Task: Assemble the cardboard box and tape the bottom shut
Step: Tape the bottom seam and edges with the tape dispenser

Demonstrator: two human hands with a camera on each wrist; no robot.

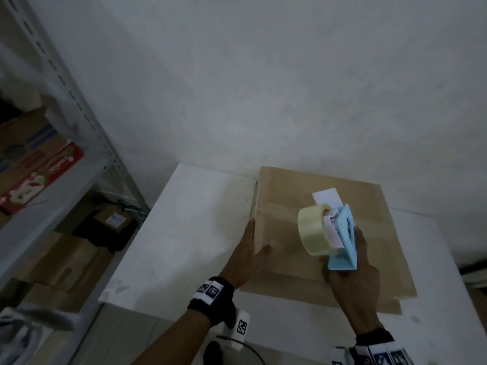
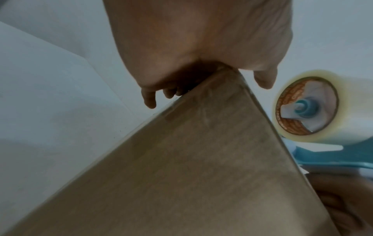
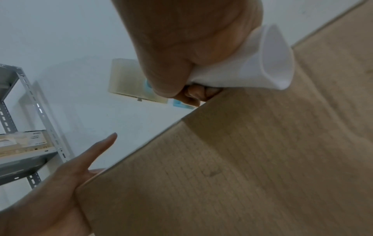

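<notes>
Lying on the white bench [image 1: 184, 233], near the back wall: the cardboard box [image 1: 329, 246], brown, with its flat top side facing up. Stuck on that top side, a small white label [image 1: 326, 198], right behind the tape roll.

Resting at the box's left edge: the left hand [image 1: 247, 256]. Long fingers [image 3: 101, 148] straight and flat along the left side of the box, thumb lying on top. Pressing on the cardboard only, not curled round anything.

Gripping the blue tape dispenser [image 1: 344, 243] above the middle of the box: the right hand [image 1: 353, 280]. Fingers [image 3: 193, 94] curled tight round the handle. Sitting in the dispenser, a big roll of clear tape [image 2: 308, 108] with a brown core. Squeezed in the same fist, as seen from the right wrist, something white and folded [image 3: 268, 63]; can't tell what.

Standing off to the left: a grey metal shelf rack [image 1: 66, 106] with brown boxes and a red packet [image 1: 39, 180] on it. More brown boxes low down beside the bench.
</notes>
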